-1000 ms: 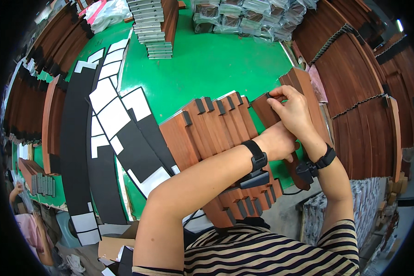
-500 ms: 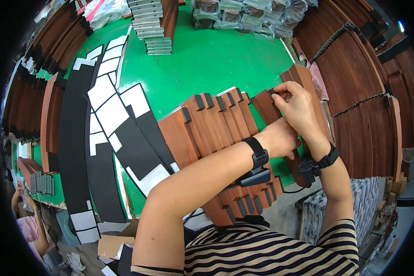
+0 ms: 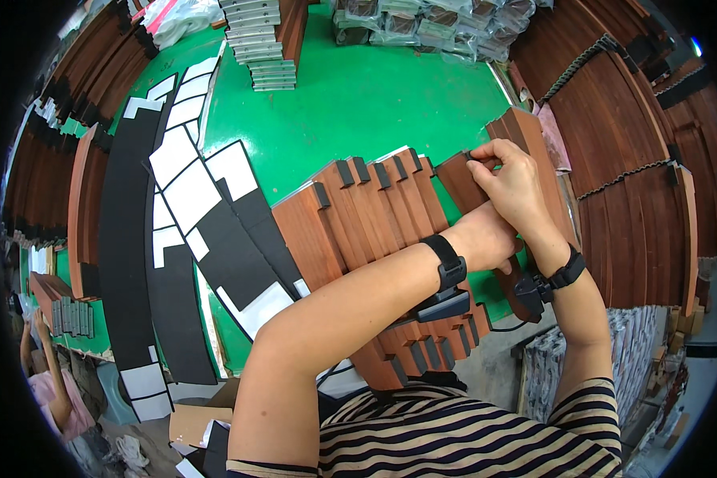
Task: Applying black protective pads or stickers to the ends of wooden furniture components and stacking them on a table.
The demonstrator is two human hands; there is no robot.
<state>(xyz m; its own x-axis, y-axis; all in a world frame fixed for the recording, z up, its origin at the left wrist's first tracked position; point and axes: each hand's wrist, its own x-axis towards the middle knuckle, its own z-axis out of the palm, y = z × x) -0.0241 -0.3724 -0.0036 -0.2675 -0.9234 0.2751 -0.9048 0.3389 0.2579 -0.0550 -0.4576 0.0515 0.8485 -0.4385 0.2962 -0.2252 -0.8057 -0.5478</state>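
Observation:
Under my hands lies a dark reddish-brown wooden board (image 3: 459, 182), angled away from me to the left. My left hand (image 3: 486, 237) is closed round the middle of this board, its arm crossing in front from the left. At the board's far end, my right hand (image 3: 511, 179) pinches a small black pad (image 3: 469, 156) between thumb and fingertips, against the edge. My right wrist crosses over the left hand and hides part of it. Left of them sits a row of wooden pieces (image 3: 366, 215) with dark grey pads on both ends.
Black sheets (image 3: 127, 263) with white backing patches spread across the green table (image 3: 311, 111) on the left. Metal-edged wood (image 3: 263, 48) and plastic-wrapped bundles (image 3: 422, 28) stand at the back. Roped wooden boards (image 3: 621, 175) line the right. Another person's arm (image 3: 52, 366) shows at far left.
My hands hold nearly the same pose on the board, the right fingertips shifted very slightly left. The co-worker's hands at far left have moved a little.

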